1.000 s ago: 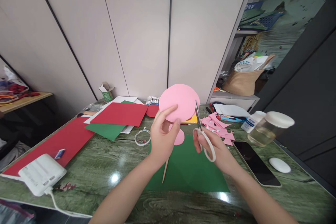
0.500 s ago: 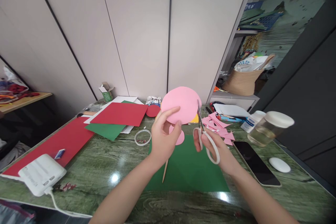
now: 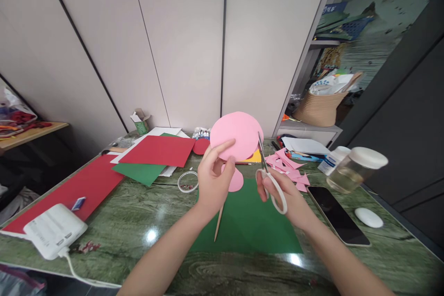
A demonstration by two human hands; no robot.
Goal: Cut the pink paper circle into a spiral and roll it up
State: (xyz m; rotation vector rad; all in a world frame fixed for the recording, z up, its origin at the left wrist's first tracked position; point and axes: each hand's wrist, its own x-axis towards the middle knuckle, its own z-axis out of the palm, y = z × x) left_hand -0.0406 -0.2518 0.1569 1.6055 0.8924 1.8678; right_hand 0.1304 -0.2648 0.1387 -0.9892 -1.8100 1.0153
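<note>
A roughly round piece of pink paper [image 3: 239,132] is pinched between the thumb and fingers of my left hand [image 3: 215,180], raised above the table. White-handled scissors [image 3: 264,157] are in my right hand [image 3: 284,194], their blades at the paper's right edge. On the table below lies a green paper sheet [image 3: 253,222]. A smaller pink paper shape [image 3: 236,181] rests at its far edge, partly behind my left hand. A thin wooden stick [image 3: 218,225] lies on the green sheet, its upper end hidden by that hand.
Pink paper scraps [image 3: 287,166] lie to the right, near a phone [image 3: 338,215] and a lidded clear container [image 3: 357,171]. At left are red sheets [image 3: 159,150], a tape roll [image 3: 188,181] and a white power adapter [image 3: 55,230]. Cabinet doors [image 3: 180,46] stand behind the table.
Both hands have shifted slightly, and the pink paper has moved a little left and up. The scissors stay at its right edge.
</note>
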